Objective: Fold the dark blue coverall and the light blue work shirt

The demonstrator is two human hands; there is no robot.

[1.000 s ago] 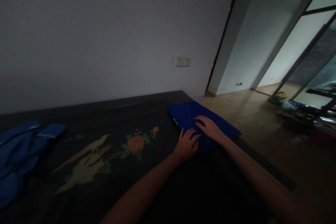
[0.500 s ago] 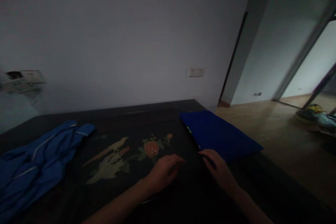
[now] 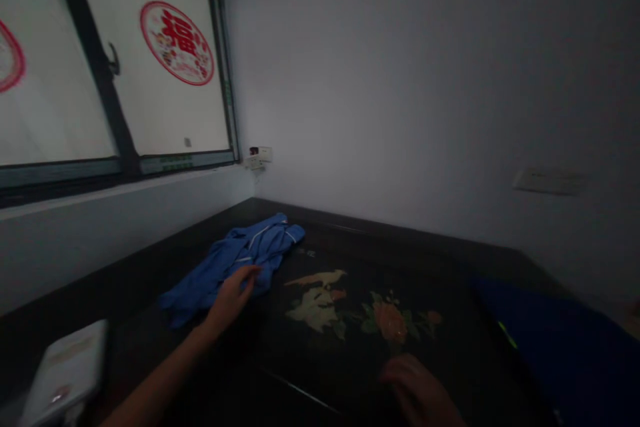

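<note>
A blue garment with white stripes (image 3: pixel 227 260) lies crumpled on the dark table (image 3: pixel 280 353), left of centre. My left hand (image 3: pixel 234 292) is over its near right edge, thumb and fingers apart. Whether the fingertips touch the cloth I cannot tell. Low in the view, my right hand (image 3: pixel 417 388) hovers above the tabletop, a little blurred, its fingers loosely bent and apart from the thumb with nothing seen in them. A dark blue folded item (image 3: pixel 565 347) with a bright yellow-green mark on its edge lies flat to the right of that hand.
A bird-and-flower picture (image 3: pixel 390 321) decorates the tabletop. At the lower left stands a white, blurred device (image 3: pixel 67 370). Walls border the table behind and at left, with a window (image 3: pixel 165 107), a socket (image 3: pixel 257 157) in the corner and another wall plate (image 3: pixel 550 181) at right.
My view has swung left, bringing the window and white device in. My left hand has moved left to the garment. My right hand has come away from the dark blue folded item.
</note>
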